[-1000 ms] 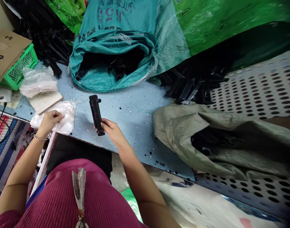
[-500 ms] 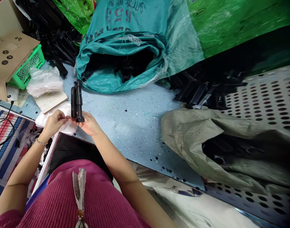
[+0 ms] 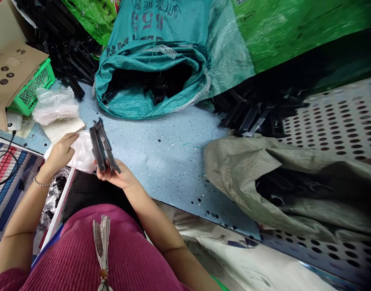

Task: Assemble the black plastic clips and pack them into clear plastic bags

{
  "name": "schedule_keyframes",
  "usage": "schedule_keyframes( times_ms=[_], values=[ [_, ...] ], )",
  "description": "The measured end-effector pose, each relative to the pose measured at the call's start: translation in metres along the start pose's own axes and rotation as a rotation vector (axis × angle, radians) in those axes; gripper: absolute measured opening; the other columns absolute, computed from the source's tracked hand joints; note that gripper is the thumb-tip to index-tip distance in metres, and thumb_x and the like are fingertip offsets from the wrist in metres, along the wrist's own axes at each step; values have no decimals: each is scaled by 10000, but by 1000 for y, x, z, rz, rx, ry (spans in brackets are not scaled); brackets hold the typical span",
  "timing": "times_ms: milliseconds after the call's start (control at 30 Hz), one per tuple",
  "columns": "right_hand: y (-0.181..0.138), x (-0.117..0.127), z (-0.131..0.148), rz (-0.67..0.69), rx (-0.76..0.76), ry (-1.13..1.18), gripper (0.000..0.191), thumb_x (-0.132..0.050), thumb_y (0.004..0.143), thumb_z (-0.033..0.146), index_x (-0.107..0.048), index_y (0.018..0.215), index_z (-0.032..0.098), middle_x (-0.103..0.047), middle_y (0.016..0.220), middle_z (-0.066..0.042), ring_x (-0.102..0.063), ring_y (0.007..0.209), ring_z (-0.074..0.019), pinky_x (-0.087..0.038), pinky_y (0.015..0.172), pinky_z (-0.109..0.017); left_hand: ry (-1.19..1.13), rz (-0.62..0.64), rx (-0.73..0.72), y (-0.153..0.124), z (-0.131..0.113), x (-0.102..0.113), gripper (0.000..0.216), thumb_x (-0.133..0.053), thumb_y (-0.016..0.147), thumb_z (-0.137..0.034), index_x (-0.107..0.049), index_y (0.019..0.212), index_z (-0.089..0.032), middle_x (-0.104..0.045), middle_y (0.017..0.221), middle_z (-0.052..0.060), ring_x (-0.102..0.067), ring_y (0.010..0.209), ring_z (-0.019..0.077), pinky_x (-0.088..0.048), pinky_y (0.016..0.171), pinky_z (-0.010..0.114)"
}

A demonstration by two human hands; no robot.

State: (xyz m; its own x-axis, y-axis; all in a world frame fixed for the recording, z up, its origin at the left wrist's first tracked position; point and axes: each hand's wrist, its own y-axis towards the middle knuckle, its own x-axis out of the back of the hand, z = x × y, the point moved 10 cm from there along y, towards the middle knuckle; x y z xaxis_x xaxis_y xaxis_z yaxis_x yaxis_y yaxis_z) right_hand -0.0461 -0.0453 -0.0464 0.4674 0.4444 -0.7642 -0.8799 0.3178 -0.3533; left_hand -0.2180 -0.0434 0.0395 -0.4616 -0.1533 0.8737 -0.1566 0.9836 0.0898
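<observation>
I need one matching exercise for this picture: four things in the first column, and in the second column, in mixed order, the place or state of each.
1. black part
2. left hand
3. green basket
4. teal sack

A. next to brown cardboard
B. printed with large characters, mouth open
C. held in the right hand
D. with a beaded bracelet at its wrist

Right pairs: 1-C, 2-D, 3-A, 4-B

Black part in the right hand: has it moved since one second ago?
Yes. Judged against the teal sack, the black part has moved left, closer to the white plastic bags, with the right hand.
</observation>
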Motion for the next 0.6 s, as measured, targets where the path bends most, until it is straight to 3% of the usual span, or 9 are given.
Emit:
schedule_keyframes(
  times_ms=[67,200,300,367,500,600],
  values=[
    [-8,-5,-29,81,-175,92,236,-622,951,310,-700,1032,103,-730,777,-80,-676,634,-151,-549,542,-227,-124,-12,-21,1,4,1,627,-435,805,-56,-599,1405,-135,-602,1444,127,-572,1348,249,-458,1170,417],
    [-4,-2,-69,40,-394,388,315,-366,1056,218,-633,1134,70,-698,733,-64,-642,600,-114,-536,508,-168,-220,-68,-34,-13,0,9,565,-436,834,-62,-601,1367,-152,-594,1437,131,-569,1350,230,-490,1136,423],
    [5,3,-71,0,-378,473,316,-351,1067,218,-591,1202,64,-719,773,-78,-662,639,-123,-564,531,-172,-107,-115,-30,-28,-8,15,425,-422,871,-50,-679,1185,-173,-592,1429,127,-583,1330,248,-507,1117,449],
    [7,7,-65,-21,-326,458,305,-366,1063,211,-595,1197,62,-728,783,-82,-682,653,-128,-579,554,-175,50,-112,24,-33,-5,14,424,-414,877,-33,-694,1165,-170,-569,1462,147,-577,1340,294,-496,1125,501],
    [6,10,-62,-46,-308,339,292,-375,1055,188,-633,1104,61,-728,751,-87,-700,632,-136,-575,539,-180,98,-74,26,-27,-6,4,633,-397,867,-9,-532,1467,-162,-499,1547,161,-508,1421,306,-436,1196,503],
    [4,10,-65,-54,-289,273,271,-397,1034,162,-652,1028,71,-739,766,-106,-699,615,-140,-571,534,-192,-76,-48,-103,-32,-38,-5,731,-372,859,12,-417,1562,-184,-472,1572,137,-449,1474,260,-399,1235,458]
  ],
)
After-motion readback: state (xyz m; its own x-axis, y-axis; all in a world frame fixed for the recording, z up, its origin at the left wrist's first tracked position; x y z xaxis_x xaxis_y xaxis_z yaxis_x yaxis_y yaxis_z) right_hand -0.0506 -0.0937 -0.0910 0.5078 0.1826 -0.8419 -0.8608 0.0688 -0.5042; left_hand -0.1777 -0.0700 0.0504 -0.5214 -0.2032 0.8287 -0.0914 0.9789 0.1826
